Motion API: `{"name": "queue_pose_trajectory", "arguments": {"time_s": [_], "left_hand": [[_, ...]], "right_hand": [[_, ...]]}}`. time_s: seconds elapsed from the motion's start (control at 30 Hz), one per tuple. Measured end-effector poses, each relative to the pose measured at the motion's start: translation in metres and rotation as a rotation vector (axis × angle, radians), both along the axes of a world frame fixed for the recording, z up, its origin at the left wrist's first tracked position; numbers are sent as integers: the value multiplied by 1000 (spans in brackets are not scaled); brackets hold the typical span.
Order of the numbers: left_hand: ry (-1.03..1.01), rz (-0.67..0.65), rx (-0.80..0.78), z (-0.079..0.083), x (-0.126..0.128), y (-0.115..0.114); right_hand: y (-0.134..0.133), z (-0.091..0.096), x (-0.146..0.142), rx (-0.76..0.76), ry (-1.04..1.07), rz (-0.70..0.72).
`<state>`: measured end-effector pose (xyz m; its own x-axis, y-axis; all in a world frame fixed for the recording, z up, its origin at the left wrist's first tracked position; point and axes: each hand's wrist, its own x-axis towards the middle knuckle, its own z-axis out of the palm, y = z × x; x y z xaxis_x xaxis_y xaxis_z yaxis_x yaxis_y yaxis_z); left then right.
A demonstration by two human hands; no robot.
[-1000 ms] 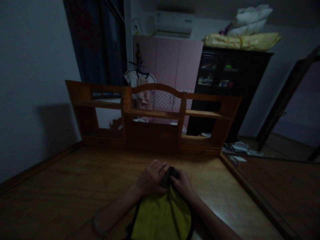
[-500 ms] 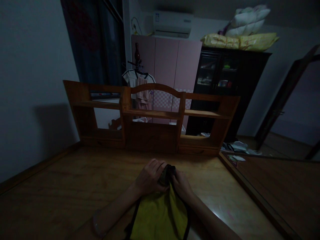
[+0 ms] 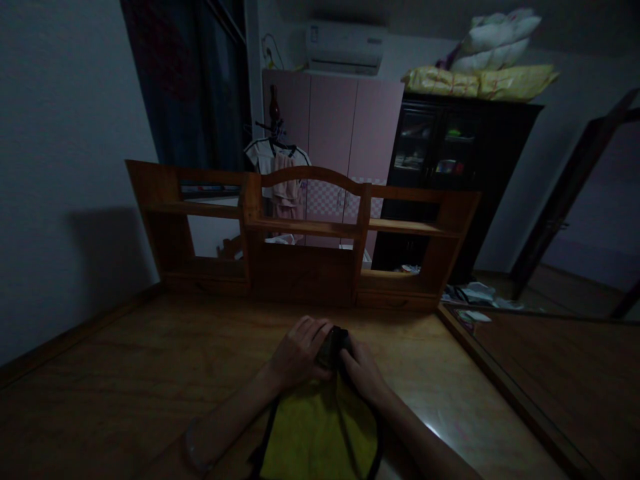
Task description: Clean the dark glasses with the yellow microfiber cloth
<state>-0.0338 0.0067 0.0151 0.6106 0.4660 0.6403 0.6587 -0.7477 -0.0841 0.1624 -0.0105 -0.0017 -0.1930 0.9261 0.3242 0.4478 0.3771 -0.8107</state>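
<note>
A yellow cloth bag with dark trim lies on the wooden surface between my forearms. My left hand and my right hand are both closed on the bunched dark top end of the bag, side by side, fingers curled round it. The room is dim, so the exact shape of the dark part is hard to make out.
A wooden shelf unit stands at the far edge of the surface. Behind it are a pink wardrobe, a dark glass cabinet with bedding on top, and clothes on hangers. A raised wooden rim runs along the right side.
Both hands stay on the bag's top end with only slight shifts of the fingers. The yellow cloth has shifted a little.
</note>
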Motion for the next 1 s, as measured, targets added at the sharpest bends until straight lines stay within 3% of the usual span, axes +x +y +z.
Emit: {"name": "queue_pose_trajectory", "arguments": {"time_s": [0.3,0.73,1.0], "left_hand": [[-19,-23,8,1,0,0],[-12,-9,6,-1,0,0],[-50,-42,44,0,5,-3]], "right_hand": [[-2,4,-3,27,-38,-68],[4,-3,-2,90,-33,-42],[5,3,3,123,-46,-42]]}}
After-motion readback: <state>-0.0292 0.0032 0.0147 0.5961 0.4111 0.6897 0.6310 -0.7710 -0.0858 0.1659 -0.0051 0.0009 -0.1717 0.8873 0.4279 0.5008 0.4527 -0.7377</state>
